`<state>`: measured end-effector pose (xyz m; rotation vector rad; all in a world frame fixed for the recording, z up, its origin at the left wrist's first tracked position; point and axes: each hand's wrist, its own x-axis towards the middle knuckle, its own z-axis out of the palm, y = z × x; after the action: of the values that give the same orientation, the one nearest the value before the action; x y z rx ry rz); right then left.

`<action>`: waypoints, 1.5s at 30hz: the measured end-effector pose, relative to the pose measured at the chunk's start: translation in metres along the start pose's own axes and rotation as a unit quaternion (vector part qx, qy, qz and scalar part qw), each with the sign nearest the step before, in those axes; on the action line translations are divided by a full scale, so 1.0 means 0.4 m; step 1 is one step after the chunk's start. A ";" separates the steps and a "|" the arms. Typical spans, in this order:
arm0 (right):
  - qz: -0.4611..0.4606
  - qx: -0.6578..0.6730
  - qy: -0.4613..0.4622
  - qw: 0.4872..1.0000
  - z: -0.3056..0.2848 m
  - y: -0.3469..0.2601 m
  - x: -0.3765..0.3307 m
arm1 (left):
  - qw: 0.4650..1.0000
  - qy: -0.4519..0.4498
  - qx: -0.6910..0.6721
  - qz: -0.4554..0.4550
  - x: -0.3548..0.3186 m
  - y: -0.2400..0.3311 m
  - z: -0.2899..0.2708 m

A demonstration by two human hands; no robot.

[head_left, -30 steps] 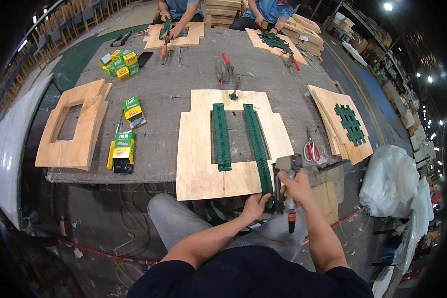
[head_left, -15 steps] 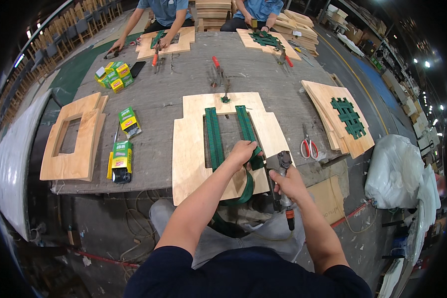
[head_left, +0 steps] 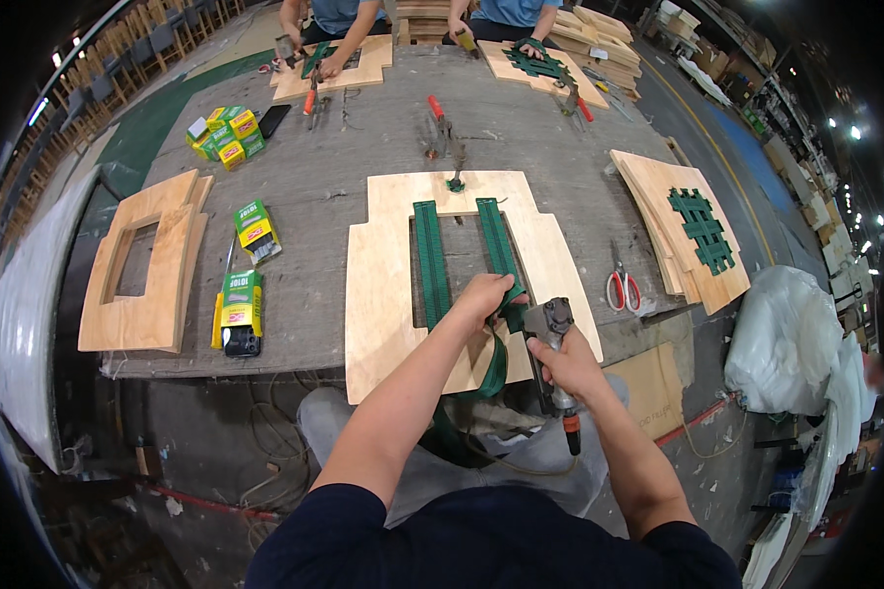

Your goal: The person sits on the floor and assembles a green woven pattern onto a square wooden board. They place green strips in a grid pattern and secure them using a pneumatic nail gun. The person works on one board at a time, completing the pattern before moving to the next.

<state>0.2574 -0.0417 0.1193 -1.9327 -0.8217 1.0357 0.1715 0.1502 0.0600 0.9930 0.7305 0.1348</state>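
In front of me lies a pale wooden frame (head_left: 378, 265) with a rectangular opening, its near edge over my lap. Two green webbing straps, the left one (head_left: 429, 255) and the right one (head_left: 496, 236), run lengthwise across that opening. My left hand (head_left: 483, 298) is closed on the right strap near the frame's near side, and a loose loop of webbing hangs below. Wrapped around the grip of a pneumatic staple gun (head_left: 548, 319) is my right hand (head_left: 572, 363). The tool's head is just right of my left hand; whether its nose touches the frame is hidden.
A red-handled clamp (head_left: 440, 116) stands beyond the frame. Red-handled scissors (head_left: 623, 291) lie right, before stacked boards with woven webbing (head_left: 699, 231). Staple boxes (head_left: 255, 233) and another wooden frame (head_left: 103, 314) are left. Two people work across the table.
The staple gun has turned slightly in my right hand. My left hand keeps its hold on the strap. Across the table, the left person has brought a tool to their frame; the right person's tool hand moved left.
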 end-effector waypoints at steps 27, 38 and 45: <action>0.087 0.349 -0.044 0.932 -0.279 0.081 0.303 | 0.998 0.035 0.032 0.039 -0.180 -0.081 0.035; 0.072 -0.269 0.143 0.950 -0.356 0.041 0.395 | 0.997 -0.051 -0.009 -0.055 -0.288 -0.167 0.101; 0.013 -0.369 0.232 0.900 -0.483 0.154 0.300 | 0.998 -0.043 -0.024 -0.047 -0.275 -0.131 0.112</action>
<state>0.4914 -0.0382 0.0930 -2.6772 -0.9854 0.2193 0.1044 0.0426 0.0877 0.9120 0.6895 0.0275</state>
